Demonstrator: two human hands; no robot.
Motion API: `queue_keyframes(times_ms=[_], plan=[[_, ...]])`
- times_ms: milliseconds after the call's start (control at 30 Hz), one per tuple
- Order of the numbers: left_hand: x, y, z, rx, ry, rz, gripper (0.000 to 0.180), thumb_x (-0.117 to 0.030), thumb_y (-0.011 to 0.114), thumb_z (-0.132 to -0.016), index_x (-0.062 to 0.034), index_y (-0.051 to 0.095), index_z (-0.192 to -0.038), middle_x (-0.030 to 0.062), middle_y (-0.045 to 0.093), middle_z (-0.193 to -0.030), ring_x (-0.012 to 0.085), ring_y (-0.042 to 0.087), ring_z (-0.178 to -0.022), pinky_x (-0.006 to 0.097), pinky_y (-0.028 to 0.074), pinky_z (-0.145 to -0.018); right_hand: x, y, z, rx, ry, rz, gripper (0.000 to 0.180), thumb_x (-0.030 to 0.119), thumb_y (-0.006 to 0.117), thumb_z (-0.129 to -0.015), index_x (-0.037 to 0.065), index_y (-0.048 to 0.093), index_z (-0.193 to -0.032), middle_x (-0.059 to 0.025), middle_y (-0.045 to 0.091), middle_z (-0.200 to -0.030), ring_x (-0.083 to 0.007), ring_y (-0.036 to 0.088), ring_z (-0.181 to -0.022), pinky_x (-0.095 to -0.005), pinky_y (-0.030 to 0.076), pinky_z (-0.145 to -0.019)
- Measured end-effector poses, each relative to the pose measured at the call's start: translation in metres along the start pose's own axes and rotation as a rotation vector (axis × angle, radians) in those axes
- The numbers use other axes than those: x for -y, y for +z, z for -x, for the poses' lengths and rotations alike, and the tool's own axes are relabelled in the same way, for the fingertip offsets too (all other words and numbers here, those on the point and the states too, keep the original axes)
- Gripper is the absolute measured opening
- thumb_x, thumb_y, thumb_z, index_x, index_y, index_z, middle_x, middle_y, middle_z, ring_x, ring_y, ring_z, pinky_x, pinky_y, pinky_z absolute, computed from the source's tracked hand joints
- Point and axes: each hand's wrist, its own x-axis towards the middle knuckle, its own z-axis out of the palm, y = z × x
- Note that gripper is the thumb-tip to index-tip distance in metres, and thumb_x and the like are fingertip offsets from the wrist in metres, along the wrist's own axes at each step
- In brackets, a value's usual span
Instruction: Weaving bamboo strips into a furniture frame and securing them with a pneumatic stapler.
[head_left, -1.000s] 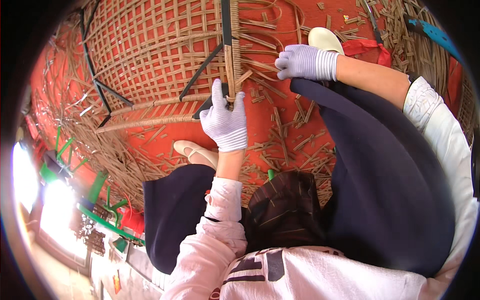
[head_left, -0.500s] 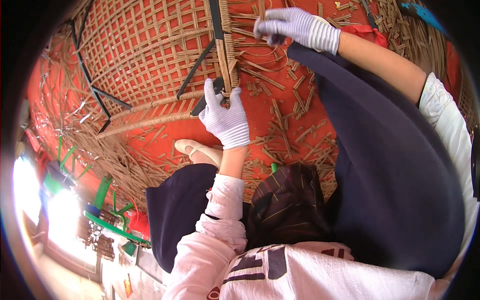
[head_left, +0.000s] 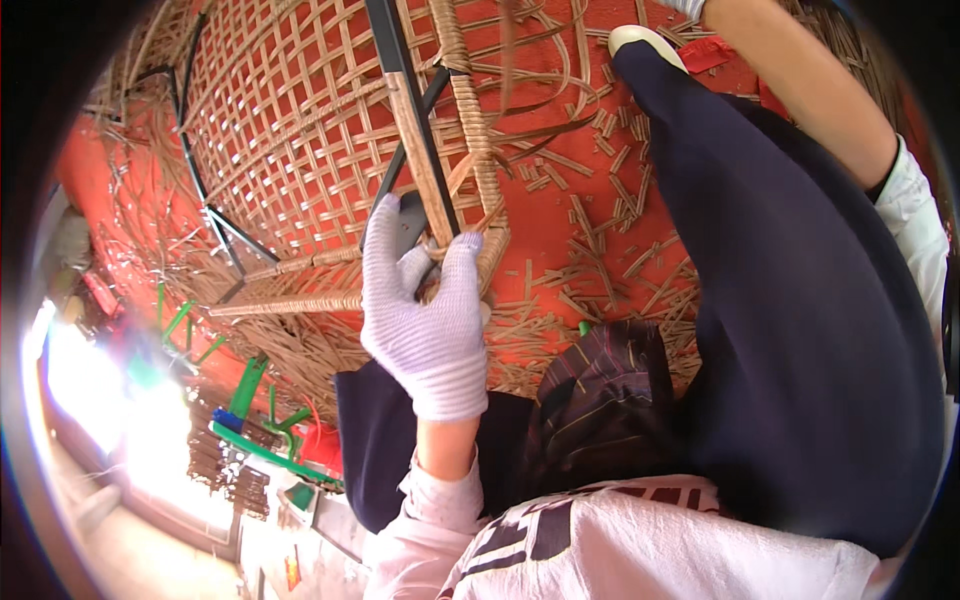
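Observation:
My left hand (head_left: 425,340), in a striped white glove, is closed around the lower corner of a woven wicker piece with a black metal frame (head_left: 383,40). Its thumb and fingers sit on both sides of a black bar partly wrapped in a tan strip. A thin strip end (head_left: 490,218) sticks out by the fingertips. The open lattice of woven wicker (head_left: 290,130) spreads to the left of the bar. Of my right hand (head_left: 688,6) only the glove cuff shows at the top edge; its fingers are out of the picture.
Cut wicker scraps (head_left: 585,225) litter the red floor covering (head_left: 545,210). Long loose strips (head_left: 580,60) curl to the right of the frame. More strips (head_left: 285,360) are heaped at the left, near green metal parts (head_left: 260,455). My light shoe (head_left: 645,42) is at upper right.
My right hand has moved up and right, mostly out of view. The wicker piece has tilted and come nearer; my left hand stays at its corner, lower and larger in the picture.

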Motion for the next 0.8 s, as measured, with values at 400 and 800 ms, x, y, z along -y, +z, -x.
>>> queue_keyframes(times_ms=[400,800], plan=[[-0.071,-0.001,0.009,-0.017,-0.09,-0.086,0.064,0.005,0.076,-0.077,-0.001,0.052,-0.136,0.0033,0.067,-0.076,0.0026,0.056,-0.065,0.015,0.043,-0.06,0.005,-0.016,0.032,0.238,0.029,0.015,0.037,0.034,0.062,-0.095,-0.001,0.066,-0.084,-0.0071,0.066,-0.069,-0.0139,0.062,-0.057,-0.0283,0.053,-0.054],[-0.084,-0.002,0.012,-0.043,-0.066,-0.135,0.064,0.006,0.073,-0.08,-0.0008,0.049,-0.138,0.0085,0.07,-0.078,0.0053,0.061,-0.067,0.017,0.046,-0.059,0.006,-0.027,0.061,0.935,0.122,-0.208,0.032,0.029,0.056,-0.098,0.002,0.064,-0.113,-0.0119,0.069,-0.099,-0.0212,0.069,-0.085,-0.0347,0.059,-0.071]])
